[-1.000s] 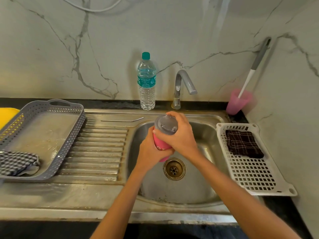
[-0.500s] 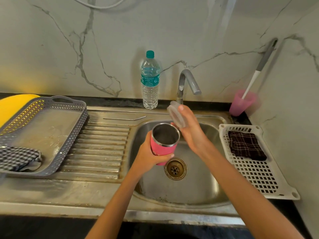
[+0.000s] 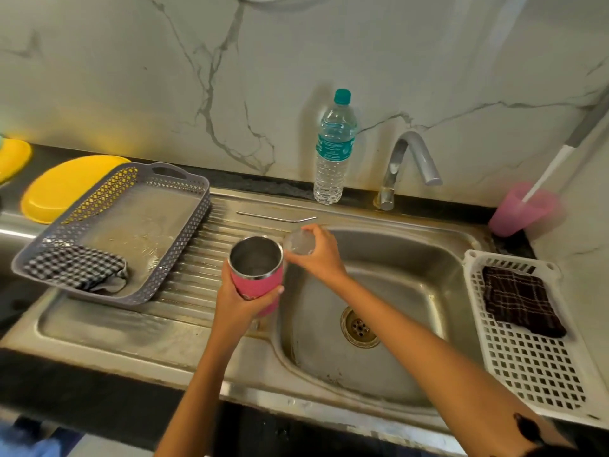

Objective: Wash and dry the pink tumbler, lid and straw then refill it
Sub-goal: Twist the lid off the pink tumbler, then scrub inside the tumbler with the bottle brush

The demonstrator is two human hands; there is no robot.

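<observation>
The left hand (image 3: 237, 301) has its fingers and thumb wrapped round the lower body of the pink tumbler (image 3: 258, 280), holding it upright over the ridged drainboard (image 3: 194, 278), right at the left edge of the sink basin (image 3: 395, 258). The tumbler's mouth is uncovered and shows a bare steel inside. A small mark sits low on the pink wall between the fingers, too hidden to read. The right hand (image 3: 324, 255) curls its fingers round the clear lid (image 3: 298, 243), held just beside the tumbler's rim, above the basin's back-left corner. Whether the lid touches the rim is hard to say, since it is blurred. The metal straw (image 3: 275, 218) lies flat along the back edge of the drainboard, apart from both hands. A water bottle (image 3: 334, 150) with a teal cap stands at the back edge of the counter, left of the faucet (image 3: 407, 163). Its teal label carries print that cannot be read. On the drainboard's left end sits a grey basket (image 3: 141, 222) with a checked cloth (image 3: 75, 267) in its near corner, and a yellow plate (image 3: 56, 189) lies behind it. At the right edge of the sink a white tray (image 3: 534, 367) holds a dark plaid cloth (image 3: 522, 303). A pink cup (image 3: 524, 209) with a brush handle (image 3: 553, 163) in it stands in the back right corner.
</observation>
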